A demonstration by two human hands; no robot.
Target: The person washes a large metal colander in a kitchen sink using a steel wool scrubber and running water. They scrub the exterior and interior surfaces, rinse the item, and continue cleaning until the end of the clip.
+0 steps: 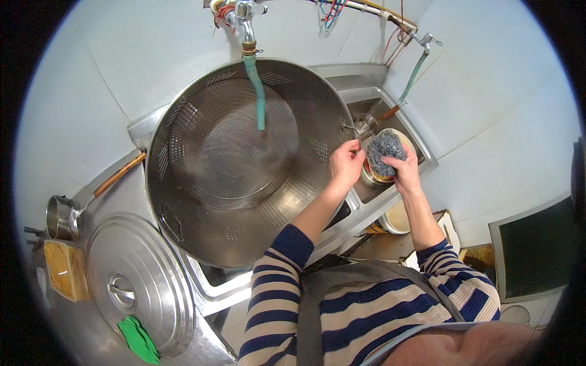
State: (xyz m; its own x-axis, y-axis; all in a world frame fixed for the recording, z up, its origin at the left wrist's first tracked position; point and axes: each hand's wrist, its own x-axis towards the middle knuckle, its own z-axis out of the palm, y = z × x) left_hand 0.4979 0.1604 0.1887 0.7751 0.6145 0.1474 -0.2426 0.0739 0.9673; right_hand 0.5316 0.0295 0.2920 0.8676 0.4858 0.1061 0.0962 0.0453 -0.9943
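A large perforated metal basin rests over the sink in front of me. My left hand has its fingers closed around the wire handle at the basin's right rim. In my right hand is a grey metal scouring pad, held above a round container in the right sink bowl. From the tap a green hose hangs down into the basin.
At the left, a big metal lid lies with a green cloth on its edge. Beyond it are a wooden-handled ladle and a yellow tub. A second tap with a hose is on the right wall. A white bucket stands below the sink.
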